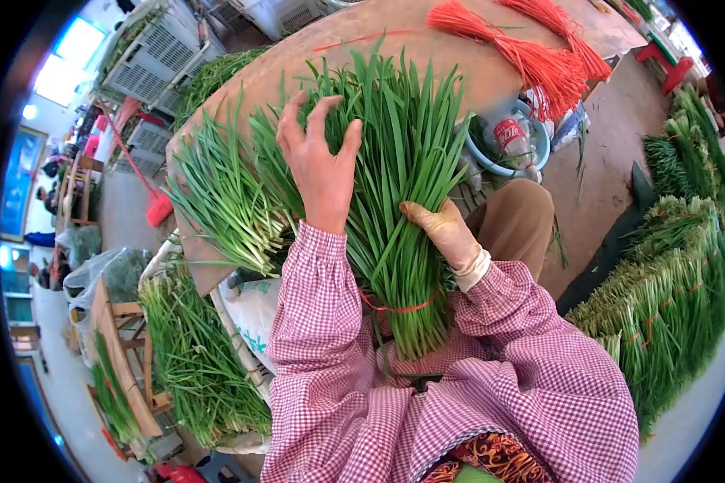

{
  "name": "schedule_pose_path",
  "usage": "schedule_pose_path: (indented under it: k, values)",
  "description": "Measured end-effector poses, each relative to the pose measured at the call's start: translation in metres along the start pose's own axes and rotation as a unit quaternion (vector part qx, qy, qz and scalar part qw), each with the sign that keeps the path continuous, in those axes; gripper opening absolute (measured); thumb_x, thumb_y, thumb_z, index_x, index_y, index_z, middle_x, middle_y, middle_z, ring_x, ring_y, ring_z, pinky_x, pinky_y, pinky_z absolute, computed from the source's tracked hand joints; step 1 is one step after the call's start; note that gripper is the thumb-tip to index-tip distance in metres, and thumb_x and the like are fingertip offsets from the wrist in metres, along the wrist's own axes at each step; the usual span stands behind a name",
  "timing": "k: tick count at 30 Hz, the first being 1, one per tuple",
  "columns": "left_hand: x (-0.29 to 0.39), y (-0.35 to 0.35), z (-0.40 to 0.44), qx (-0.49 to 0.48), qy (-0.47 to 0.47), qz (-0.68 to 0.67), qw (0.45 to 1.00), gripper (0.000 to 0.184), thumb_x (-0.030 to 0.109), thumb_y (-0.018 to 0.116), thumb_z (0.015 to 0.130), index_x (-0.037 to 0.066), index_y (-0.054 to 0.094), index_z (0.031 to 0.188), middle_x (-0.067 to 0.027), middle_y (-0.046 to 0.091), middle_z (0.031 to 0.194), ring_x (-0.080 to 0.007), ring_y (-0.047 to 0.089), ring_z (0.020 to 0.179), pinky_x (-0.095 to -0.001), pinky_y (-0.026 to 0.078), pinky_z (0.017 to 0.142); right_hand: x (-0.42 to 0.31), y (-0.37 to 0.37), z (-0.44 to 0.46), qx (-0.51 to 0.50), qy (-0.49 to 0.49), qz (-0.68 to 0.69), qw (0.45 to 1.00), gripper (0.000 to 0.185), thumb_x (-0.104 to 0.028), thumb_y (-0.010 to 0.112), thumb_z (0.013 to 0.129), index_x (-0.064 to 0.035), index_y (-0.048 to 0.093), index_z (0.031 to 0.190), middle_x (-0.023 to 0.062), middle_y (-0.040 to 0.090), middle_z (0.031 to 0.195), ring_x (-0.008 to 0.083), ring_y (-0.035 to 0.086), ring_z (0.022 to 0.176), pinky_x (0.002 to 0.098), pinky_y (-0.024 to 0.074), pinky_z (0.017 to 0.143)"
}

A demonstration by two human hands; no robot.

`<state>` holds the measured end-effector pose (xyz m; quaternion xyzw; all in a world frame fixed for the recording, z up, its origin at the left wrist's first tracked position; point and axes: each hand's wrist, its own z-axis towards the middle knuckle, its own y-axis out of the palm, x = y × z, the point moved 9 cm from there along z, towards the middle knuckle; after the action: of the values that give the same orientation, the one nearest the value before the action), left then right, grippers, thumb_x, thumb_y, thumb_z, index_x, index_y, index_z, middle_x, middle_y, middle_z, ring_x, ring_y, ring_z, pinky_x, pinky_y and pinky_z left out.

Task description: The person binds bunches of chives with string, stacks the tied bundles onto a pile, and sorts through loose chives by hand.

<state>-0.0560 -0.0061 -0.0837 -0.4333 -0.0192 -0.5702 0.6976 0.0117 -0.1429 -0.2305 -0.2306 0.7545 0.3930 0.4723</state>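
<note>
Right grip (445, 235) on banded greens (395, 185), white-lettered red bottle label (508, 133) nearby.

Loose greens (225, 189) left, basin (545, 145) right of bundle (395, 201)

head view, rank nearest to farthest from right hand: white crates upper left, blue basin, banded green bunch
1. Green bunch: touching the right hand
2. Blue basin: beyond, to the right
3. White crates: far off, upper left
</note>
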Motion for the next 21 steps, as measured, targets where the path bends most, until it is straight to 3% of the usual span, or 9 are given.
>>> schedule_pose_path:
  k: [2, 3, 7, 10, 14, 17, 18, 20, 21]
  values:
    - [-0.003, 0.009, 0.003, -0.024, 0.028, 0.056, 0.998, 0.027, 0.023, 0.065, 0.078, 0.013, 0.060, 0.103, -0.0111, 0.043, 0.125, -0.0291, 0.031, 0.122, -0.0391, 0.028, 0.100, -0.003, 0.001, 0.000, -0.004, -0.010, 0.004, 1.000, 0.049, -0.017, 0.064, 0.080, 0.0033, 0.042, 0.120, 0.0089, 0.056, 0.108, 0.0163, 0.055, 0.092, 0.0274, 0.0448, 0.081]
    - [-0.004, 0.008, 0.005, -0.012, 0.026, 0.061, 0.998, 0.022, 0.025, 0.066, 0.077, 0.009, 0.065, 0.093, -0.0112, 0.046, 0.124, -0.0289, 0.034, 0.120, -0.0386, 0.029, 0.100, -0.003, 0.001, -0.001, -0.006, -0.013, 0.005, 1.000, 0.049, -0.017, 0.064, 0.080, 0.0033, 0.042, 0.119, 0.0089, 0.056, 0.108, 0.0163, 0.055, 0.092, 0.0274, 0.0448, 0.080]
    - [-0.019, -0.005, 0.010, 0.017, -0.048, -0.065, 0.997, 0.022, 0.024, 0.067, 0.076, 0.005, 0.068, 0.087, -0.0126, 0.053, 0.120, -0.0270, 0.041, 0.117, -0.0371, 0.031, 0.099, 0.000, 0.000, 0.001, -0.013, -0.009, 0.012, 1.000, 0.049, -0.017, 0.064, 0.080, 0.0033, 0.042, 0.120, 0.0090, 0.056, 0.108, 0.0164, 0.055, 0.092, 0.0275, 0.0447, 0.081]
    - [-0.008, -0.023, 0.007, 0.011, -0.045, -0.132, 0.990, 0.018, 0.021, 0.066, 0.077, 0.005, 0.068, 0.086, -0.0109, 0.051, 0.124, -0.0257, 0.037, 0.122, -0.0369, 0.030, 0.099, -0.003, 0.000, 0.000, -0.009, -0.033, 0.037, 0.999, 0.049, -0.017, 0.063, 0.080, 0.0036, 0.042, 0.119, 0.0092, 0.056, 0.108, 0.0165, 0.055, 0.092, 0.0279, 0.0448, 0.081]
    - [0.051, -0.078, -0.011, 0.075, 0.122, 0.048, 0.989, 0.013, 0.020, 0.066, 0.078, 0.008, 0.068, 0.084, -0.0117, 0.047, 0.126, -0.0292, 0.034, 0.124, -0.0404, 0.028, 0.101, 0.004, -0.003, 0.006, -0.012, -0.024, 0.025, 0.999, 0.047, -0.016, 0.062, 0.081, 0.0041, 0.043, 0.118, 0.0099, 0.056, 0.107, 0.0169, 0.055, 0.091, 0.0280, 0.0450, 0.080]
    - [0.047, -0.097, -0.039, 0.087, 0.133, -0.106, 0.982, 0.013, 0.016, 0.059, 0.084, 0.005, 0.063, 0.089, -0.0127, 0.054, 0.116, -0.0262, 0.049, 0.112, -0.0385, 0.038, 0.096, -0.002, -0.002, 0.004, -0.012, -0.031, 0.015, 0.999, 0.045, -0.016, 0.062, 0.080, 0.0043, 0.045, 0.117, 0.0094, 0.057, 0.105, 0.0165, 0.056, 0.089, 0.0274, 0.0452, 0.080]
    - [0.030, -0.097, -0.047, 0.056, 0.054, -0.250, 0.965, 0.013, 0.016, 0.056, 0.086, 0.004, 0.060, 0.091, -0.0114, 0.056, 0.109, -0.0259, 0.052, 0.108, -0.0378, 0.039, 0.096, -0.002, -0.001, 0.004, -0.014, -0.029, 0.012, 0.999, 0.045, -0.016, 0.062, 0.080, 0.0043, 0.045, 0.117, 0.0092, 0.057, 0.105, 0.0163, 0.056, 0.089, 0.0273, 0.0453, 0.080]
    - [-0.001, -0.084, -0.071, -0.001, -0.105, -0.513, 0.852, 0.015, 0.017, 0.051, 0.090, 0.004, 0.055, 0.094, -0.0090, 0.059, 0.097, -0.0253, 0.057, 0.100, -0.0364, 0.042, 0.094, -0.001, -0.002, 0.004, -0.006, -0.026, 0.027, 0.999, 0.046, -0.015, 0.063, 0.080, 0.0039, 0.044, 0.118, 0.0090, 0.057, 0.104, 0.0160, 0.056, 0.088, 0.0270, 0.0458, 0.079]
    - [-0.021, -0.079, -0.083, 0.009, -0.193, -0.553, 0.811, 0.018, 0.019, 0.046, 0.093, 0.003, 0.052, 0.098, -0.0041, 0.059, 0.083, -0.0208, 0.060, 0.086, -0.0348, 0.045, 0.087, -0.001, -0.003, 0.003, -0.005, -0.024, 0.030, 0.999, 0.046, -0.015, 0.063, 0.080, 0.0037, 0.043, 0.118, 0.0090, 0.057, 0.104, 0.0160, 0.056, 0.088, 0.0270, 0.0460, 0.078]
